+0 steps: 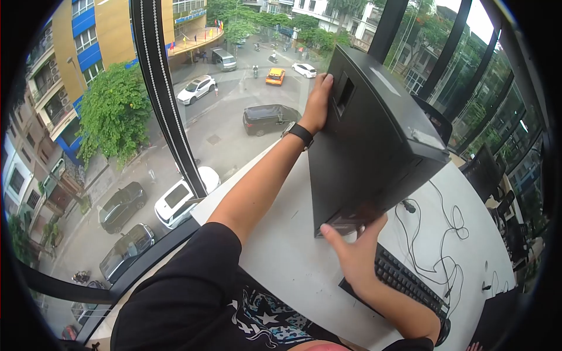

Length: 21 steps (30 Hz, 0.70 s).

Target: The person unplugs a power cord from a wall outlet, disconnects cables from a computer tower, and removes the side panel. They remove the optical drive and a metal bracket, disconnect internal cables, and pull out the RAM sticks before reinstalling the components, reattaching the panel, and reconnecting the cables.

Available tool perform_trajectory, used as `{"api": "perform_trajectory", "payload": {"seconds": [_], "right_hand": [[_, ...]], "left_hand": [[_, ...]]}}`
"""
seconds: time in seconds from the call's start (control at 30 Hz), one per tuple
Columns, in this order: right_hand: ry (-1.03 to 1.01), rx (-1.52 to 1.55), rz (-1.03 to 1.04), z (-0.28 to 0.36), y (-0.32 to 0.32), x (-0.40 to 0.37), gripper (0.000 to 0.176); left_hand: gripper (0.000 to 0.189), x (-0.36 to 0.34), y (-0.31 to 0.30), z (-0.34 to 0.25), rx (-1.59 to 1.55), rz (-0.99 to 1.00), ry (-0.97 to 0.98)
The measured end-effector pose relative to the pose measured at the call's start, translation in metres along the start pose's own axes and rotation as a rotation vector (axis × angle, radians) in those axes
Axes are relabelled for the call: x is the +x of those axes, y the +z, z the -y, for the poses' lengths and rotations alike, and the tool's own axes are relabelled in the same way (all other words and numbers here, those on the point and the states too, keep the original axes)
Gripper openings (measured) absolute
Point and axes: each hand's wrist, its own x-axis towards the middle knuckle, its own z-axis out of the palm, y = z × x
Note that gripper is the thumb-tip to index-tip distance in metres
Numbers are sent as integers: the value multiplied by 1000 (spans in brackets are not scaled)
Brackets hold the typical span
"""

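Observation:
A black desktop computer case (369, 134) stands tilted over the white table, its broad side panel facing left. My left hand (318, 105), with a dark band on the wrist, grips its far edge beside a recessed latch in the panel. Down at the near lower corner, my right hand (356, 251) holds the case with the thumb on the side panel and the fingers partly hidden beneath. A black keyboard (410, 281) lies just right of my right hand, partly covered by my forearm.
Loose black cables (433, 269) spread over the white table (281, 251) right of the case. A dark mouse (444, 332) sits near the keyboard's end. Tall window frames (167, 88) border the table on the left. Black chairs (506, 210) stand along the right.

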Motion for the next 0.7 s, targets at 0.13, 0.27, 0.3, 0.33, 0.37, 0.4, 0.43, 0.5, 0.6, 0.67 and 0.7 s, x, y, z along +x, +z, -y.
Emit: {"api": "perform_trajectory", "payload": {"seconds": [0.13, 0.27, 0.3, 0.33, 0.37, 0.4, 0.43, 0.5, 0.6, 0.67, 0.7], "right_hand": [[-18, 11, 82, 1, 7, -16, 101], [-42, 56, 130, 10, 16, -27, 108], [-50, 59, 182, 12, 16, -28, 111], [-61, 61, 234, 15, 16, -29, 114], [-61, 62, 232, 17, 17, -34, 114], [-46, 90, 254, 22, 19, -35, 115], [-29, 118, 276, 27, 20, -38, 117], [-3, 147, 282, 35, 25, -44, 116], [25, 141, 388, 40, 19, -46, 114], [29, 112, 482, 29, 8, -47, 113], [-16, 71, 415, 13, -3, -49, 108]], "left_hand": [[42, 2, 11, 8, -209, 134, -134], [50, -9, 23, 0, -133, 195, 41], [56, -11, 26, -13, -236, 206, -153], [63, -10, 28, -23, -338, 213, -346], [73, -5, 35, -16, -380, 244, -317], [73, -5, 38, -9, -381, 247, -319], [71, -6, 41, -1, -487, 360, -366], [70, -13, 42, -7, -630, 500, -421], [69, -20, 47, -14, -683, 528, -443], [68, -23, 50, -16, -707, 553, -450], [68, -26, 52, -16, -714, 563, -455]]}}
